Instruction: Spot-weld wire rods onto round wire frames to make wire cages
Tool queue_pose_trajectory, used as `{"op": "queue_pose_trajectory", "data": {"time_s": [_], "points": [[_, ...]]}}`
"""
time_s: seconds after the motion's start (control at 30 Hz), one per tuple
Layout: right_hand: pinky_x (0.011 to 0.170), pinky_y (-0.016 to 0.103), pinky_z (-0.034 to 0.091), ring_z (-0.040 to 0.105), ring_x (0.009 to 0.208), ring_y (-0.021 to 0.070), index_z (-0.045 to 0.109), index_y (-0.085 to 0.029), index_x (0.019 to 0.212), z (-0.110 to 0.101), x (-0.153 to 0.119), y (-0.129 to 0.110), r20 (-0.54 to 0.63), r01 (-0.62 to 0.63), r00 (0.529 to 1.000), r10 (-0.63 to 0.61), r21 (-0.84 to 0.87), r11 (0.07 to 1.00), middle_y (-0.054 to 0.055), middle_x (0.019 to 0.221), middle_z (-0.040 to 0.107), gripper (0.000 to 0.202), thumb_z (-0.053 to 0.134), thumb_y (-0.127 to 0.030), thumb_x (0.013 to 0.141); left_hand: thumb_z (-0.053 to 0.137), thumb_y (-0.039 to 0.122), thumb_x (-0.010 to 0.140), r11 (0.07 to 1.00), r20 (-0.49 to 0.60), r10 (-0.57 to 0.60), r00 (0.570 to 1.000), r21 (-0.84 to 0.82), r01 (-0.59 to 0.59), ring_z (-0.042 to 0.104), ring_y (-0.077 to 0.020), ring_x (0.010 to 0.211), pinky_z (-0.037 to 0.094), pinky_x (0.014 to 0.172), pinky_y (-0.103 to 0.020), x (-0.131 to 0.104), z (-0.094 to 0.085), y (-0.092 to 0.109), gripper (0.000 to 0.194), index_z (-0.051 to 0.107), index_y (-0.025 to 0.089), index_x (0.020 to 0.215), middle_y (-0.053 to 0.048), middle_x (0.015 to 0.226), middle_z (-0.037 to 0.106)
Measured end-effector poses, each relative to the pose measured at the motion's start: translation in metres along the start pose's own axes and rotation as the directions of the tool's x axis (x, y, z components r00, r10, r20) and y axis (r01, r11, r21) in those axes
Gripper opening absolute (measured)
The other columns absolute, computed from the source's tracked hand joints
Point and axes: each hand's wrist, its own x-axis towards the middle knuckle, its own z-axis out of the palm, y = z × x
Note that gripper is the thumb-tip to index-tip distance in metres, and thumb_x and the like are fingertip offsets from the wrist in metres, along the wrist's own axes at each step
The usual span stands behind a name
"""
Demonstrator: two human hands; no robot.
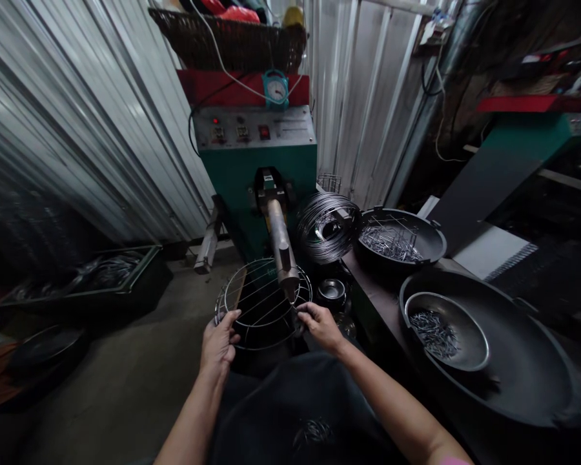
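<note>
Hands (219, 343) (321, 325) grip wire rack (263, 303) — lettering unreadable.

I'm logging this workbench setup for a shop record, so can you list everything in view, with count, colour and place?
wire rack: one, round, silver, under the machine's arm, held at both sides.
machine: one, green with a grey control panel, centre back.
electrode arm: one, grey metal, reaching out over the rack.
gauge: one, light blue, on top of the machine.
wicker basket: one, brown, above the machine.
wire coil: one, dark, right of the arm.
pans: three, black, on the right; two hold short metal pieces.
crate: one, dark green, floor at left.
corrugated wall: grey, left and back.
left hand: grips the rack's left rim.
right hand: pinches the rack's right rim.
</note>
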Motion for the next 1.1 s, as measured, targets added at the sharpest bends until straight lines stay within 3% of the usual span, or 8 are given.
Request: {"op": "queue_pose_trajectory", "data": {"time_s": [0.23, 0.37, 0.5, 0.7, 0.87, 1.0, 1.1], "points": [[0.047, 0.020, 0.038, 0.048, 0.044, 0.0073, 0.059, -0.018, 0.079, 0.001, 0.009, -0.007, -0.013, -0.051, 0.999, 0.051, 0.010, 0.999, -0.003, 0.063, 0.057, 0.011, 0.052, -0.025, 0.076, 0.074, 0.031, 0.035, 0.998, -0.037, -0.066, 0.997, -0.010, 0.065, 0.023, -0.0031, 0.041, 0.017, 0.036, -0.018, 0.004, 0.004, 0.002, 0.043, 0.041, 0.018, 0.059, 0.011, 0.048, 0.029], [0.044, 0.020, 0.037, 0.047, 0.042, 0.0070, 0.059, -0.018, 0.077, 0.003, 0.009, -0.008, -0.008, -0.077, 0.997, 0.077, 0.037, 0.996, -0.004, 0.061, 0.057, 0.009, 0.052, -0.024, 0.076, 0.073, 0.031, 0.036, 0.995, -0.116, -0.095, 0.989, 0.032, 0.099, 0.027, -0.0039, 0.041, 0.020, 0.036, -0.019, 0.006, 0.003, 0.000, 0.039, 0.046, 0.016, 0.061, 0.009, 0.051, 0.032], [0.043, 0.019, 0.038, 0.048, 0.042, 0.0069, 0.060, -0.018, 0.077, 0.003, 0.009, -0.007, -0.029, -0.079, 0.996, 0.080, 0.054, 0.995, -0.004, 0.061, 0.058, 0.008, 0.054, -0.024, 0.076, 0.075, 0.032, 0.035, 0.997, -0.103, -0.074, 0.992, 0.009, 0.075, 0.025, -0.0033, 0.041, 0.017, 0.035, -0.019, 0.006, 0.001, -0.005, 0.041, 0.044, 0.017, 0.058, 0.010, 0.051, 0.029], [0.043, 0.019, 0.038, 0.048, 0.041, 0.0069, 0.062, -0.017, 0.076, 0.000, 0.013, -0.003, -0.061, -0.065, 0.996, 0.067, 0.031, 0.997, -0.004, 0.059, 0.058, 0.008, 0.054, -0.019, 0.074, 0.074, 0.030, 0.039, 0.996, -0.142, -0.087, 0.986, -0.012, 0.086, 0.029, -0.0039, 0.043, 0.022, 0.035, -0.018, -0.004, 0.001, -0.008, 0.037, 0.050, 0.015, 0.063, 0.008, 0.054, 0.035], [0.045, 0.020, 0.039, 0.049, 0.042, 0.0081, 0.065, -0.017, 0.078, 0.001, 0.017, -0.006, -0.079, -0.052, 0.996, 0.050, -0.029, 0.998, -0.003, 0.058, 0.059, 0.013, 0.053, -0.016, 0.074, 0.075, 0.030, 0.044, 0.996, -0.151, -0.088, 0.985, -0.023, 0.085, 0.026, -0.0037, 0.042, 0.020, 0.034, -0.018, -0.016, 0.003, -0.010, 0.036, 0.047, 0.016, 0.061, 0.009, 0.052, 0.030], [0.058, 0.025, 0.046, 0.058, 0.056, 0.0124, 0.066, -0.018, 0.095, -0.015, -0.012, -0.011, -0.134, 0.038, 0.989, -0.062, -0.172, 0.984, 0.001, 0.074, 0.066, 0.022, 0.055, -0.020, 0.076, 0.075, 0.033, 0.051, 0.989, -0.117, -0.150, 0.982, -0.029, 0.148, 0.034, -0.0050, 0.043, 0.031, 0.037, -0.019, -0.019, -0.004, -0.009, 0.037, 0.046, 0.017, 0.066, 0.006, 0.057, 0.037], [0.071, 0.029, 0.047, 0.062, 0.072, 0.0163, 0.065, -0.020, 0.098, -0.052, -0.069, -0.001, -0.112, 0.084, 0.985, -0.130, -0.350, 0.933, 0.004, 0.089, 0.068, 0.024, 0.055, -0.024, 0.077, 0.067, 0.045, 0.062, 0.970, 0.060, -0.235, 0.970, -0.042, 0.238, 0.049, -0.0108, 0.052, 0.044, 0.047, -0.025, -0.016, -0.031, -0.021, 0.035, 0.047, 0.020, 0.075, 0.002, 0.067, 0.048]]}}
